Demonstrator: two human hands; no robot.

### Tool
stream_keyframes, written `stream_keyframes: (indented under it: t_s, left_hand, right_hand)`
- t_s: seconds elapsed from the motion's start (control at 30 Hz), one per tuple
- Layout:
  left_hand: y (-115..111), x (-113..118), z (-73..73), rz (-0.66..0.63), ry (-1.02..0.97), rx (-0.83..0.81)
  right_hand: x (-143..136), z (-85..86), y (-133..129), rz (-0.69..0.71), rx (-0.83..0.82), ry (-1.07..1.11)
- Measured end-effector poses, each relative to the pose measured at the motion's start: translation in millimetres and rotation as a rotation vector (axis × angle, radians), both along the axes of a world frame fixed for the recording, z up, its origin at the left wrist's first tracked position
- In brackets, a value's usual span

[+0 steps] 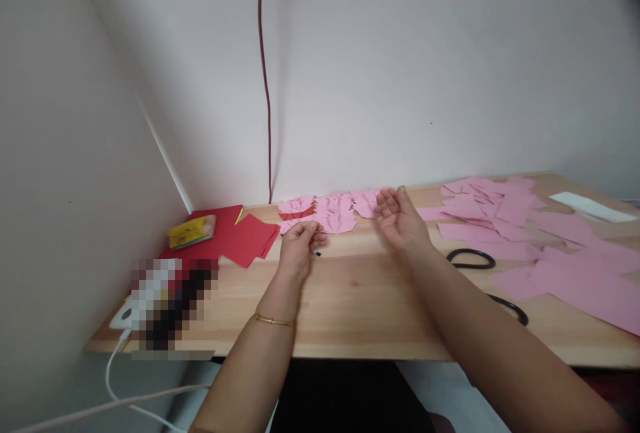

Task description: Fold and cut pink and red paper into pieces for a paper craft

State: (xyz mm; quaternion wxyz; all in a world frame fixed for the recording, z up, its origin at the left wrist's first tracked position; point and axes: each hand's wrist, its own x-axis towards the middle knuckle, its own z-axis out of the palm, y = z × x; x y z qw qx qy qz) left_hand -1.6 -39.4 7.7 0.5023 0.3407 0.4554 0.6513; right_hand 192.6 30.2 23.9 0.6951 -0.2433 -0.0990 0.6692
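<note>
Pink paper cutouts with jagged edges (335,212) lie at the back of the wooden table (350,306), against the wall. At their front edge is my left hand (300,246), its thumb and fingers pinched together. A small black tip (318,254) shows just below those fingers; whether the hand holds it, I cannot tell. My right hand (400,220) is open with its palm turned up, beside the rightmost pink cutout (366,204). A strip of red paper (296,215) shows between the cutouts.
Black scissor-like handles (470,260) lie partly under pink paper scraps (490,210) on the right. Larger pink sheets (595,280) lie nearer. Red paper (253,240) and a yellow packet (191,232) are left, near a blurred patch. A white strip (593,206) lies far right.
</note>
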Motion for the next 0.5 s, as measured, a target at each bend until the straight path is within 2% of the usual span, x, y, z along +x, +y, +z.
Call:
stream_keyframes:
  t_s: [0.1,0.17,0.23,0.37,0.43,0.5]
  left_hand:
    - [2,-5,-0.9,0.082,0.166,0.044]
    - [5,-17,1.7,0.213,0.479,0.033]
    - [8,-38,7.8,0.352,0.937,-0.096]
    - [6,-92,21.6,0.475,1.127,-0.318]
    - [0,-116,23.2,0.521,1.184,-0.444]
    - [-7,-132,19.6,0.488,1.310,-0.667]
  right_hand:
    - [-4,-4.2,-1,0.095,-0.017,-0.046]
    - [-5,-6.7,-1,0.147,-0.024,-0.078]
    - [-6,-9.1,-2,0.213,-0.014,-0.129]
    - [-11,-13.1,-5,0.339,0.047,-0.239]
    - [-15,-14.5,-9,0.380,0.069,-0.273]
    - [-18,-15.5,-12,0.412,0.089,-0.315]
